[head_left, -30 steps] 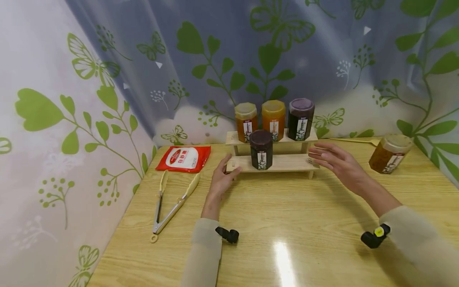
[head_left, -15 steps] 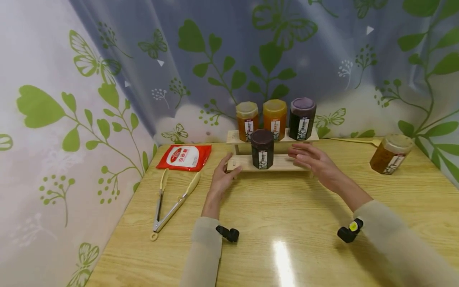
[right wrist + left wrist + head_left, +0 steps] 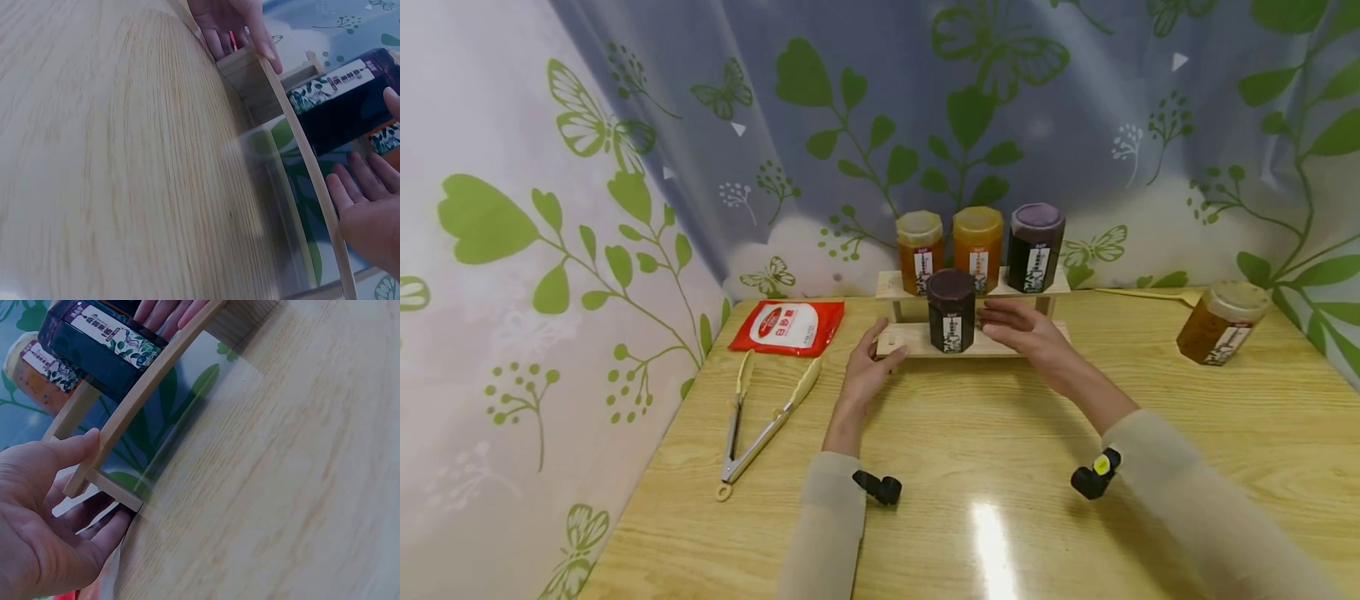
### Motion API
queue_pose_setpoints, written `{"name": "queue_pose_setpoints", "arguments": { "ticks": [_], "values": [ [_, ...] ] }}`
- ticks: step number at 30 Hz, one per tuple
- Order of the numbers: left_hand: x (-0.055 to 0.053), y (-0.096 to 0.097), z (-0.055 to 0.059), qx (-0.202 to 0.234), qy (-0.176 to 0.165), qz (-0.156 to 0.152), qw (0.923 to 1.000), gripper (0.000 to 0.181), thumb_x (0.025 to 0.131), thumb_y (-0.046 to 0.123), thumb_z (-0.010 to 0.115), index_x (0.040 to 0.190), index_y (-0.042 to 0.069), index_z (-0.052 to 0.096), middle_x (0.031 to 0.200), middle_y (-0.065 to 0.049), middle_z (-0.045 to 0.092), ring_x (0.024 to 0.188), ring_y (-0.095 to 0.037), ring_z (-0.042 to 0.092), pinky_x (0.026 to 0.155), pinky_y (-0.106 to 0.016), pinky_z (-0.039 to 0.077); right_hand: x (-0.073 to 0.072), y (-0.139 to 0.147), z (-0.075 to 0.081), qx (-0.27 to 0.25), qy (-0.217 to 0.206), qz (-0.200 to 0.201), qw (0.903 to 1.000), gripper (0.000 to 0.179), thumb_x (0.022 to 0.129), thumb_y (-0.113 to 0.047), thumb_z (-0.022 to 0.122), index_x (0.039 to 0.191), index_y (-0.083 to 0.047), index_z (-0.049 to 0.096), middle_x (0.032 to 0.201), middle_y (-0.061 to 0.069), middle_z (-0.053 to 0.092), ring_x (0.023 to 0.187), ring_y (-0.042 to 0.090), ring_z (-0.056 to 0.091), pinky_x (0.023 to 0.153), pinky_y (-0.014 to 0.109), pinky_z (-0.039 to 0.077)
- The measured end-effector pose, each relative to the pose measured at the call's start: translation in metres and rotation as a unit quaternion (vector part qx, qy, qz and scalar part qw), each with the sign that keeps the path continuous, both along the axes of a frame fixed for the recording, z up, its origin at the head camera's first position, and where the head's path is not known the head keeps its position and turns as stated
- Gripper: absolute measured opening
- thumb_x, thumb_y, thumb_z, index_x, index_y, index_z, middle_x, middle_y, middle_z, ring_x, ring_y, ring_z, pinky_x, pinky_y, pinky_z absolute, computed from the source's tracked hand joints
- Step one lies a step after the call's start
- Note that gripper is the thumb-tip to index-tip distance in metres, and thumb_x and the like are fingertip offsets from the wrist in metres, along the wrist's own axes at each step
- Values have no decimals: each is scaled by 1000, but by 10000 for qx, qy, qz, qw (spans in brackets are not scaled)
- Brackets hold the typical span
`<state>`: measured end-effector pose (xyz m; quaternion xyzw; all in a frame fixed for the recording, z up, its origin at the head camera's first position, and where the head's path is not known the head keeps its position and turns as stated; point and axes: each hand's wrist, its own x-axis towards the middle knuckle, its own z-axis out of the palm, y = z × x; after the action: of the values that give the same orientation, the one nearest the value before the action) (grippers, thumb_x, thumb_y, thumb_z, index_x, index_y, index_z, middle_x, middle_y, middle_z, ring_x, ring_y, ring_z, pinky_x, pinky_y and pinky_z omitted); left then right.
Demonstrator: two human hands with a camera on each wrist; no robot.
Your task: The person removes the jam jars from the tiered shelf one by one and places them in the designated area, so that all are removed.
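Observation:
My left hand grips the left end of the lower step of a two-step wooden rack. Its thumb lies on the step and its fingers reach around the end, as the left wrist view shows. On this step stands a dark hexagonal jam jar, upright, with a dark lid and a white label. My right hand is just right of that jar, fingers extended toward it; the right wrist view shows the fingers spread beside the dark jar, palm toward it.
Behind, the upper step carries an amber jar, an orange jar and a purple-lidded jar. A brown jar and a yellow-handled utensil lie right. Left are a red-and-white packet and tongs.
My right hand has moved left from the rack's right end to beside the dark jar. My left hand has kept its grip on the rack, and the jars have stayed in place.

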<state>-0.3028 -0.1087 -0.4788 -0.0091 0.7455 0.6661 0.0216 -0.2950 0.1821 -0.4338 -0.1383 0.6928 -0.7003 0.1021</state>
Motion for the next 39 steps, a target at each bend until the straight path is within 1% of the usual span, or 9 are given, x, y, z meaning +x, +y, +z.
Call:
{"name": "queue_pose_setpoints", "arguments": {
  "ticks": [5,9,12,17,21,26,30,35,39],
  "values": [
    [2,-2,0,37,-103,55,9999,73,96,24,78,161,27,42,152,-13,54,133,-27,56,108,-47,45,-3,-17,-1,2,-154,-259,9995,64,104,-15,65,160,-5,36,160,19,41,147,32,40,117,37,37],
    [3,-3,0,-1,-133,86,9999,74,96,25,78,160,28,43,155,-12,51,136,-27,54,110,-48,44,-5,-31,0,43,-265,-415,9988,67,101,-16,70,159,-4,38,159,19,42,147,33,40,121,46,31],
    [3,-3,1,-13,-99,82,9999,72,96,24,78,160,29,44,154,-12,52,136,-28,53,110,-48,44,-5,-40,1,70,-334,-518,9981,71,99,-17,73,159,-2,38,158,21,42,147,36,39,122,49,28],
    [3,-2,1,7,-81,71,9999,72,96,23,78,159,29,44,150,-14,56,134,-27,55,109,-47,44,-5,-51,2,241,-358,-763,9962,75,95,-19,78,157,-3,40,157,21,45,146,36,41,121,50,30],
    [2,-2,1,-48,-87,54,9999,72,97,26,77,160,28,43,149,-13,57,132,-26,57,107,-46,46,-6,-58,1,391,-342,-963,9940,78,93,-24,81,157,-5,40,155,19,46,144,35,43,119,51,33],
    [0,-1,1,-49,-50,23,10000,72,97,26,77,160,27,43,149,-11,57,129,-25,58,104,-43,47,-4,-68,1,386,-259,-1241,9912,83,91,-26,83,157,-5,37,154,19,46,141,36,44,116,52,36],
    [1,0,3,-43,-37,-1,10000,73,97,25,77,161,26,41,149,-12,57,129,-25,58,105,-43,47,-3,-76,0,410,-149,-1542,9871,84,89,-25,85,155,-3,38,152,20,47,139,36,45,114,52,39],
    [0,0,2,-57,-78,12,10000,72,97,25,77,160,29,42,146,-13,59,125,-26,61,101,-43,48,-4,-84,-3,878,-14,-1886,9781,89,89,-34,84,157,-6,34,155,19,45,143,36,43,115,55,37],
    [0,-1,2,-111,-87,2,9999,72,97,26,77,160,30,43,145,-14,60,120,-28,62,99,-45,50,-1,-86,-4,1219,61,-1899,9742,92,91,-41,81,161,-11,29,160,17,40,147,37,39,115,58,36]
  ]
}}
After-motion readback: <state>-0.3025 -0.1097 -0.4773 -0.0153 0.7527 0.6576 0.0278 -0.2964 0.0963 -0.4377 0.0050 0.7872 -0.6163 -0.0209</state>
